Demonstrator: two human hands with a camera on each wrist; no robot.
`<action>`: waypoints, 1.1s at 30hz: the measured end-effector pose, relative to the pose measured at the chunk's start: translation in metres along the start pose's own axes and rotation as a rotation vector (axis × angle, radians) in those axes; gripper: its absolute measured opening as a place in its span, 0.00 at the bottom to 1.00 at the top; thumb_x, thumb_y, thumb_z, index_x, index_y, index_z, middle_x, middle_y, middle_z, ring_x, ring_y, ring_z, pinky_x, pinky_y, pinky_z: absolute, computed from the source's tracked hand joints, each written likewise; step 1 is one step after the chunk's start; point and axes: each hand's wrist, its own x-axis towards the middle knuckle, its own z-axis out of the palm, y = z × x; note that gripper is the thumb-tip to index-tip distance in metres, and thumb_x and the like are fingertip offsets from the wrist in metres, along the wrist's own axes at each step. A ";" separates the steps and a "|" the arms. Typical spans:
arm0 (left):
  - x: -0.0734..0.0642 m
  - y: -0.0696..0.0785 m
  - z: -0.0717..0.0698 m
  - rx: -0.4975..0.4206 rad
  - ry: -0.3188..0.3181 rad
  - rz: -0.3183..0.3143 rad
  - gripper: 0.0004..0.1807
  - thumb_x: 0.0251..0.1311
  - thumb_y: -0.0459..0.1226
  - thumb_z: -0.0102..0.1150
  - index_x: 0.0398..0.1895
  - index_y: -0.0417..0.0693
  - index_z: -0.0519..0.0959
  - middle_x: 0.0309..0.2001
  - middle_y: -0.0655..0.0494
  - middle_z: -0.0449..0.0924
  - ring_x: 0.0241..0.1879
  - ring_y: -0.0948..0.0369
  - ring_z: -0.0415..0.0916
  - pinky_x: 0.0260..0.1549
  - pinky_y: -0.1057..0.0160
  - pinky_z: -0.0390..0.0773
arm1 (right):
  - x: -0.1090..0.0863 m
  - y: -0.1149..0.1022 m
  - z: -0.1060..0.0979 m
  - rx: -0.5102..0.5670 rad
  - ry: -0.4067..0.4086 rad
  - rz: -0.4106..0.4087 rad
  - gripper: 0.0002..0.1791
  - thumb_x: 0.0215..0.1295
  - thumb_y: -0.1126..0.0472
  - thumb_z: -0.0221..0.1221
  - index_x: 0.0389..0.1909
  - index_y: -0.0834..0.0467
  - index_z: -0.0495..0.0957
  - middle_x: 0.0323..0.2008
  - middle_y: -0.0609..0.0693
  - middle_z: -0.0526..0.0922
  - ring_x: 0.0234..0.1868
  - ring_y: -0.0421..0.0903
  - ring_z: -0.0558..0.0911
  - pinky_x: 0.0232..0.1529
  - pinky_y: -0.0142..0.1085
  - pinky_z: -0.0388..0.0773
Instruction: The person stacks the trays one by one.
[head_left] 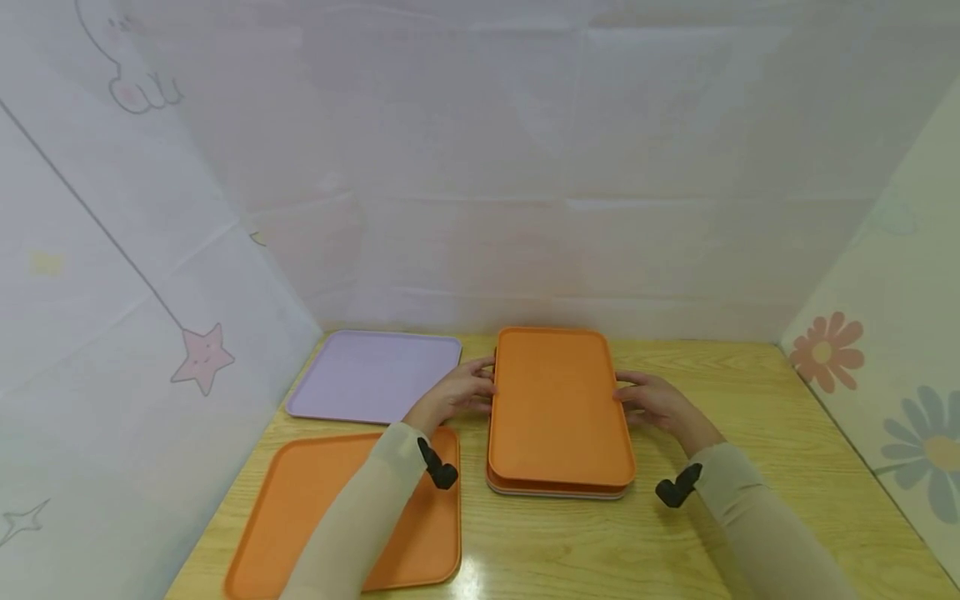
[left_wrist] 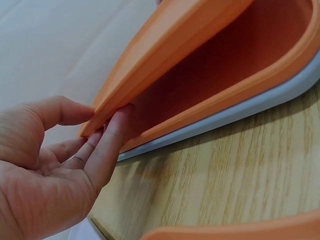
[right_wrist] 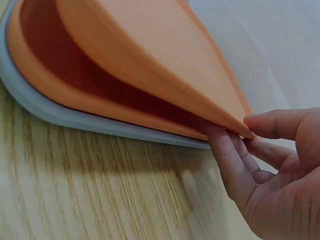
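Left hand (head_left: 459, 392) and right hand (head_left: 656, 402) pinch opposite edges of a tilted, orange rectangular tray (head_left: 558, 404). Beneath: second orange tray (left_wrist: 240, 90), stacked on a pale grey tray (left_wrist: 250, 106).

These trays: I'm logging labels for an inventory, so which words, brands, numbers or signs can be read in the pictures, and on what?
None: no text can be read in any view.
The top orange tray, left orange tray and lilac tray show no lettering.
The second orange tray and pale tray beneath are mostly covered.
The walls carry drawings, like the pink star, nothing readable.
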 end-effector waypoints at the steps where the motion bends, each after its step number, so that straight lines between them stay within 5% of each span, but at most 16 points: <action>1: 0.001 -0.001 0.000 0.005 0.000 0.003 0.43 0.61 0.22 0.57 0.79 0.45 0.56 0.60 0.39 0.68 0.42 0.54 0.77 0.45 0.45 0.84 | 0.000 0.000 0.000 -0.012 0.001 -0.003 0.39 0.74 0.65 0.55 0.80 0.65 0.48 0.49 0.54 0.83 0.46 0.47 0.85 0.50 0.48 0.84; 11: 0.003 0.001 0.004 0.122 0.007 -0.011 0.44 0.59 0.24 0.58 0.80 0.44 0.55 0.52 0.42 0.72 0.41 0.55 0.77 0.44 0.45 0.85 | 0.007 0.002 0.002 -0.124 0.058 0.016 0.37 0.71 0.66 0.57 0.77 0.66 0.55 0.46 0.54 0.87 0.41 0.45 0.87 0.42 0.40 0.85; 18: -0.001 0.003 0.005 0.185 0.018 -0.033 0.43 0.60 0.25 0.57 0.80 0.44 0.56 0.49 0.42 0.76 0.38 0.53 0.78 0.40 0.45 0.86 | 0.011 -0.001 0.004 -0.220 0.040 -0.017 0.39 0.70 0.66 0.59 0.77 0.70 0.53 0.55 0.67 0.82 0.44 0.47 0.87 0.45 0.41 0.85; 27: -0.004 0.006 0.006 0.239 0.024 -0.055 0.41 0.61 0.27 0.53 0.80 0.42 0.54 0.42 0.44 0.78 0.36 0.55 0.78 0.36 0.50 0.87 | 0.012 -0.004 0.005 -0.353 0.033 -0.005 0.38 0.70 0.64 0.60 0.76 0.71 0.55 0.55 0.69 0.80 0.44 0.49 0.86 0.45 0.42 0.85; 33: -0.009 0.012 0.011 0.273 0.039 -0.073 0.36 0.66 0.28 0.49 0.78 0.37 0.55 0.39 0.43 0.75 0.38 0.51 0.76 0.44 0.46 0.85 | 0.012 -0.003 0.005 -0.396 0.047 -0.010 0.38 0.70 0.65 0.60 0.75 0.71 0.56 0.54 0.69 0.81 0.45 0.52 0.87 0.47 0.46 0.85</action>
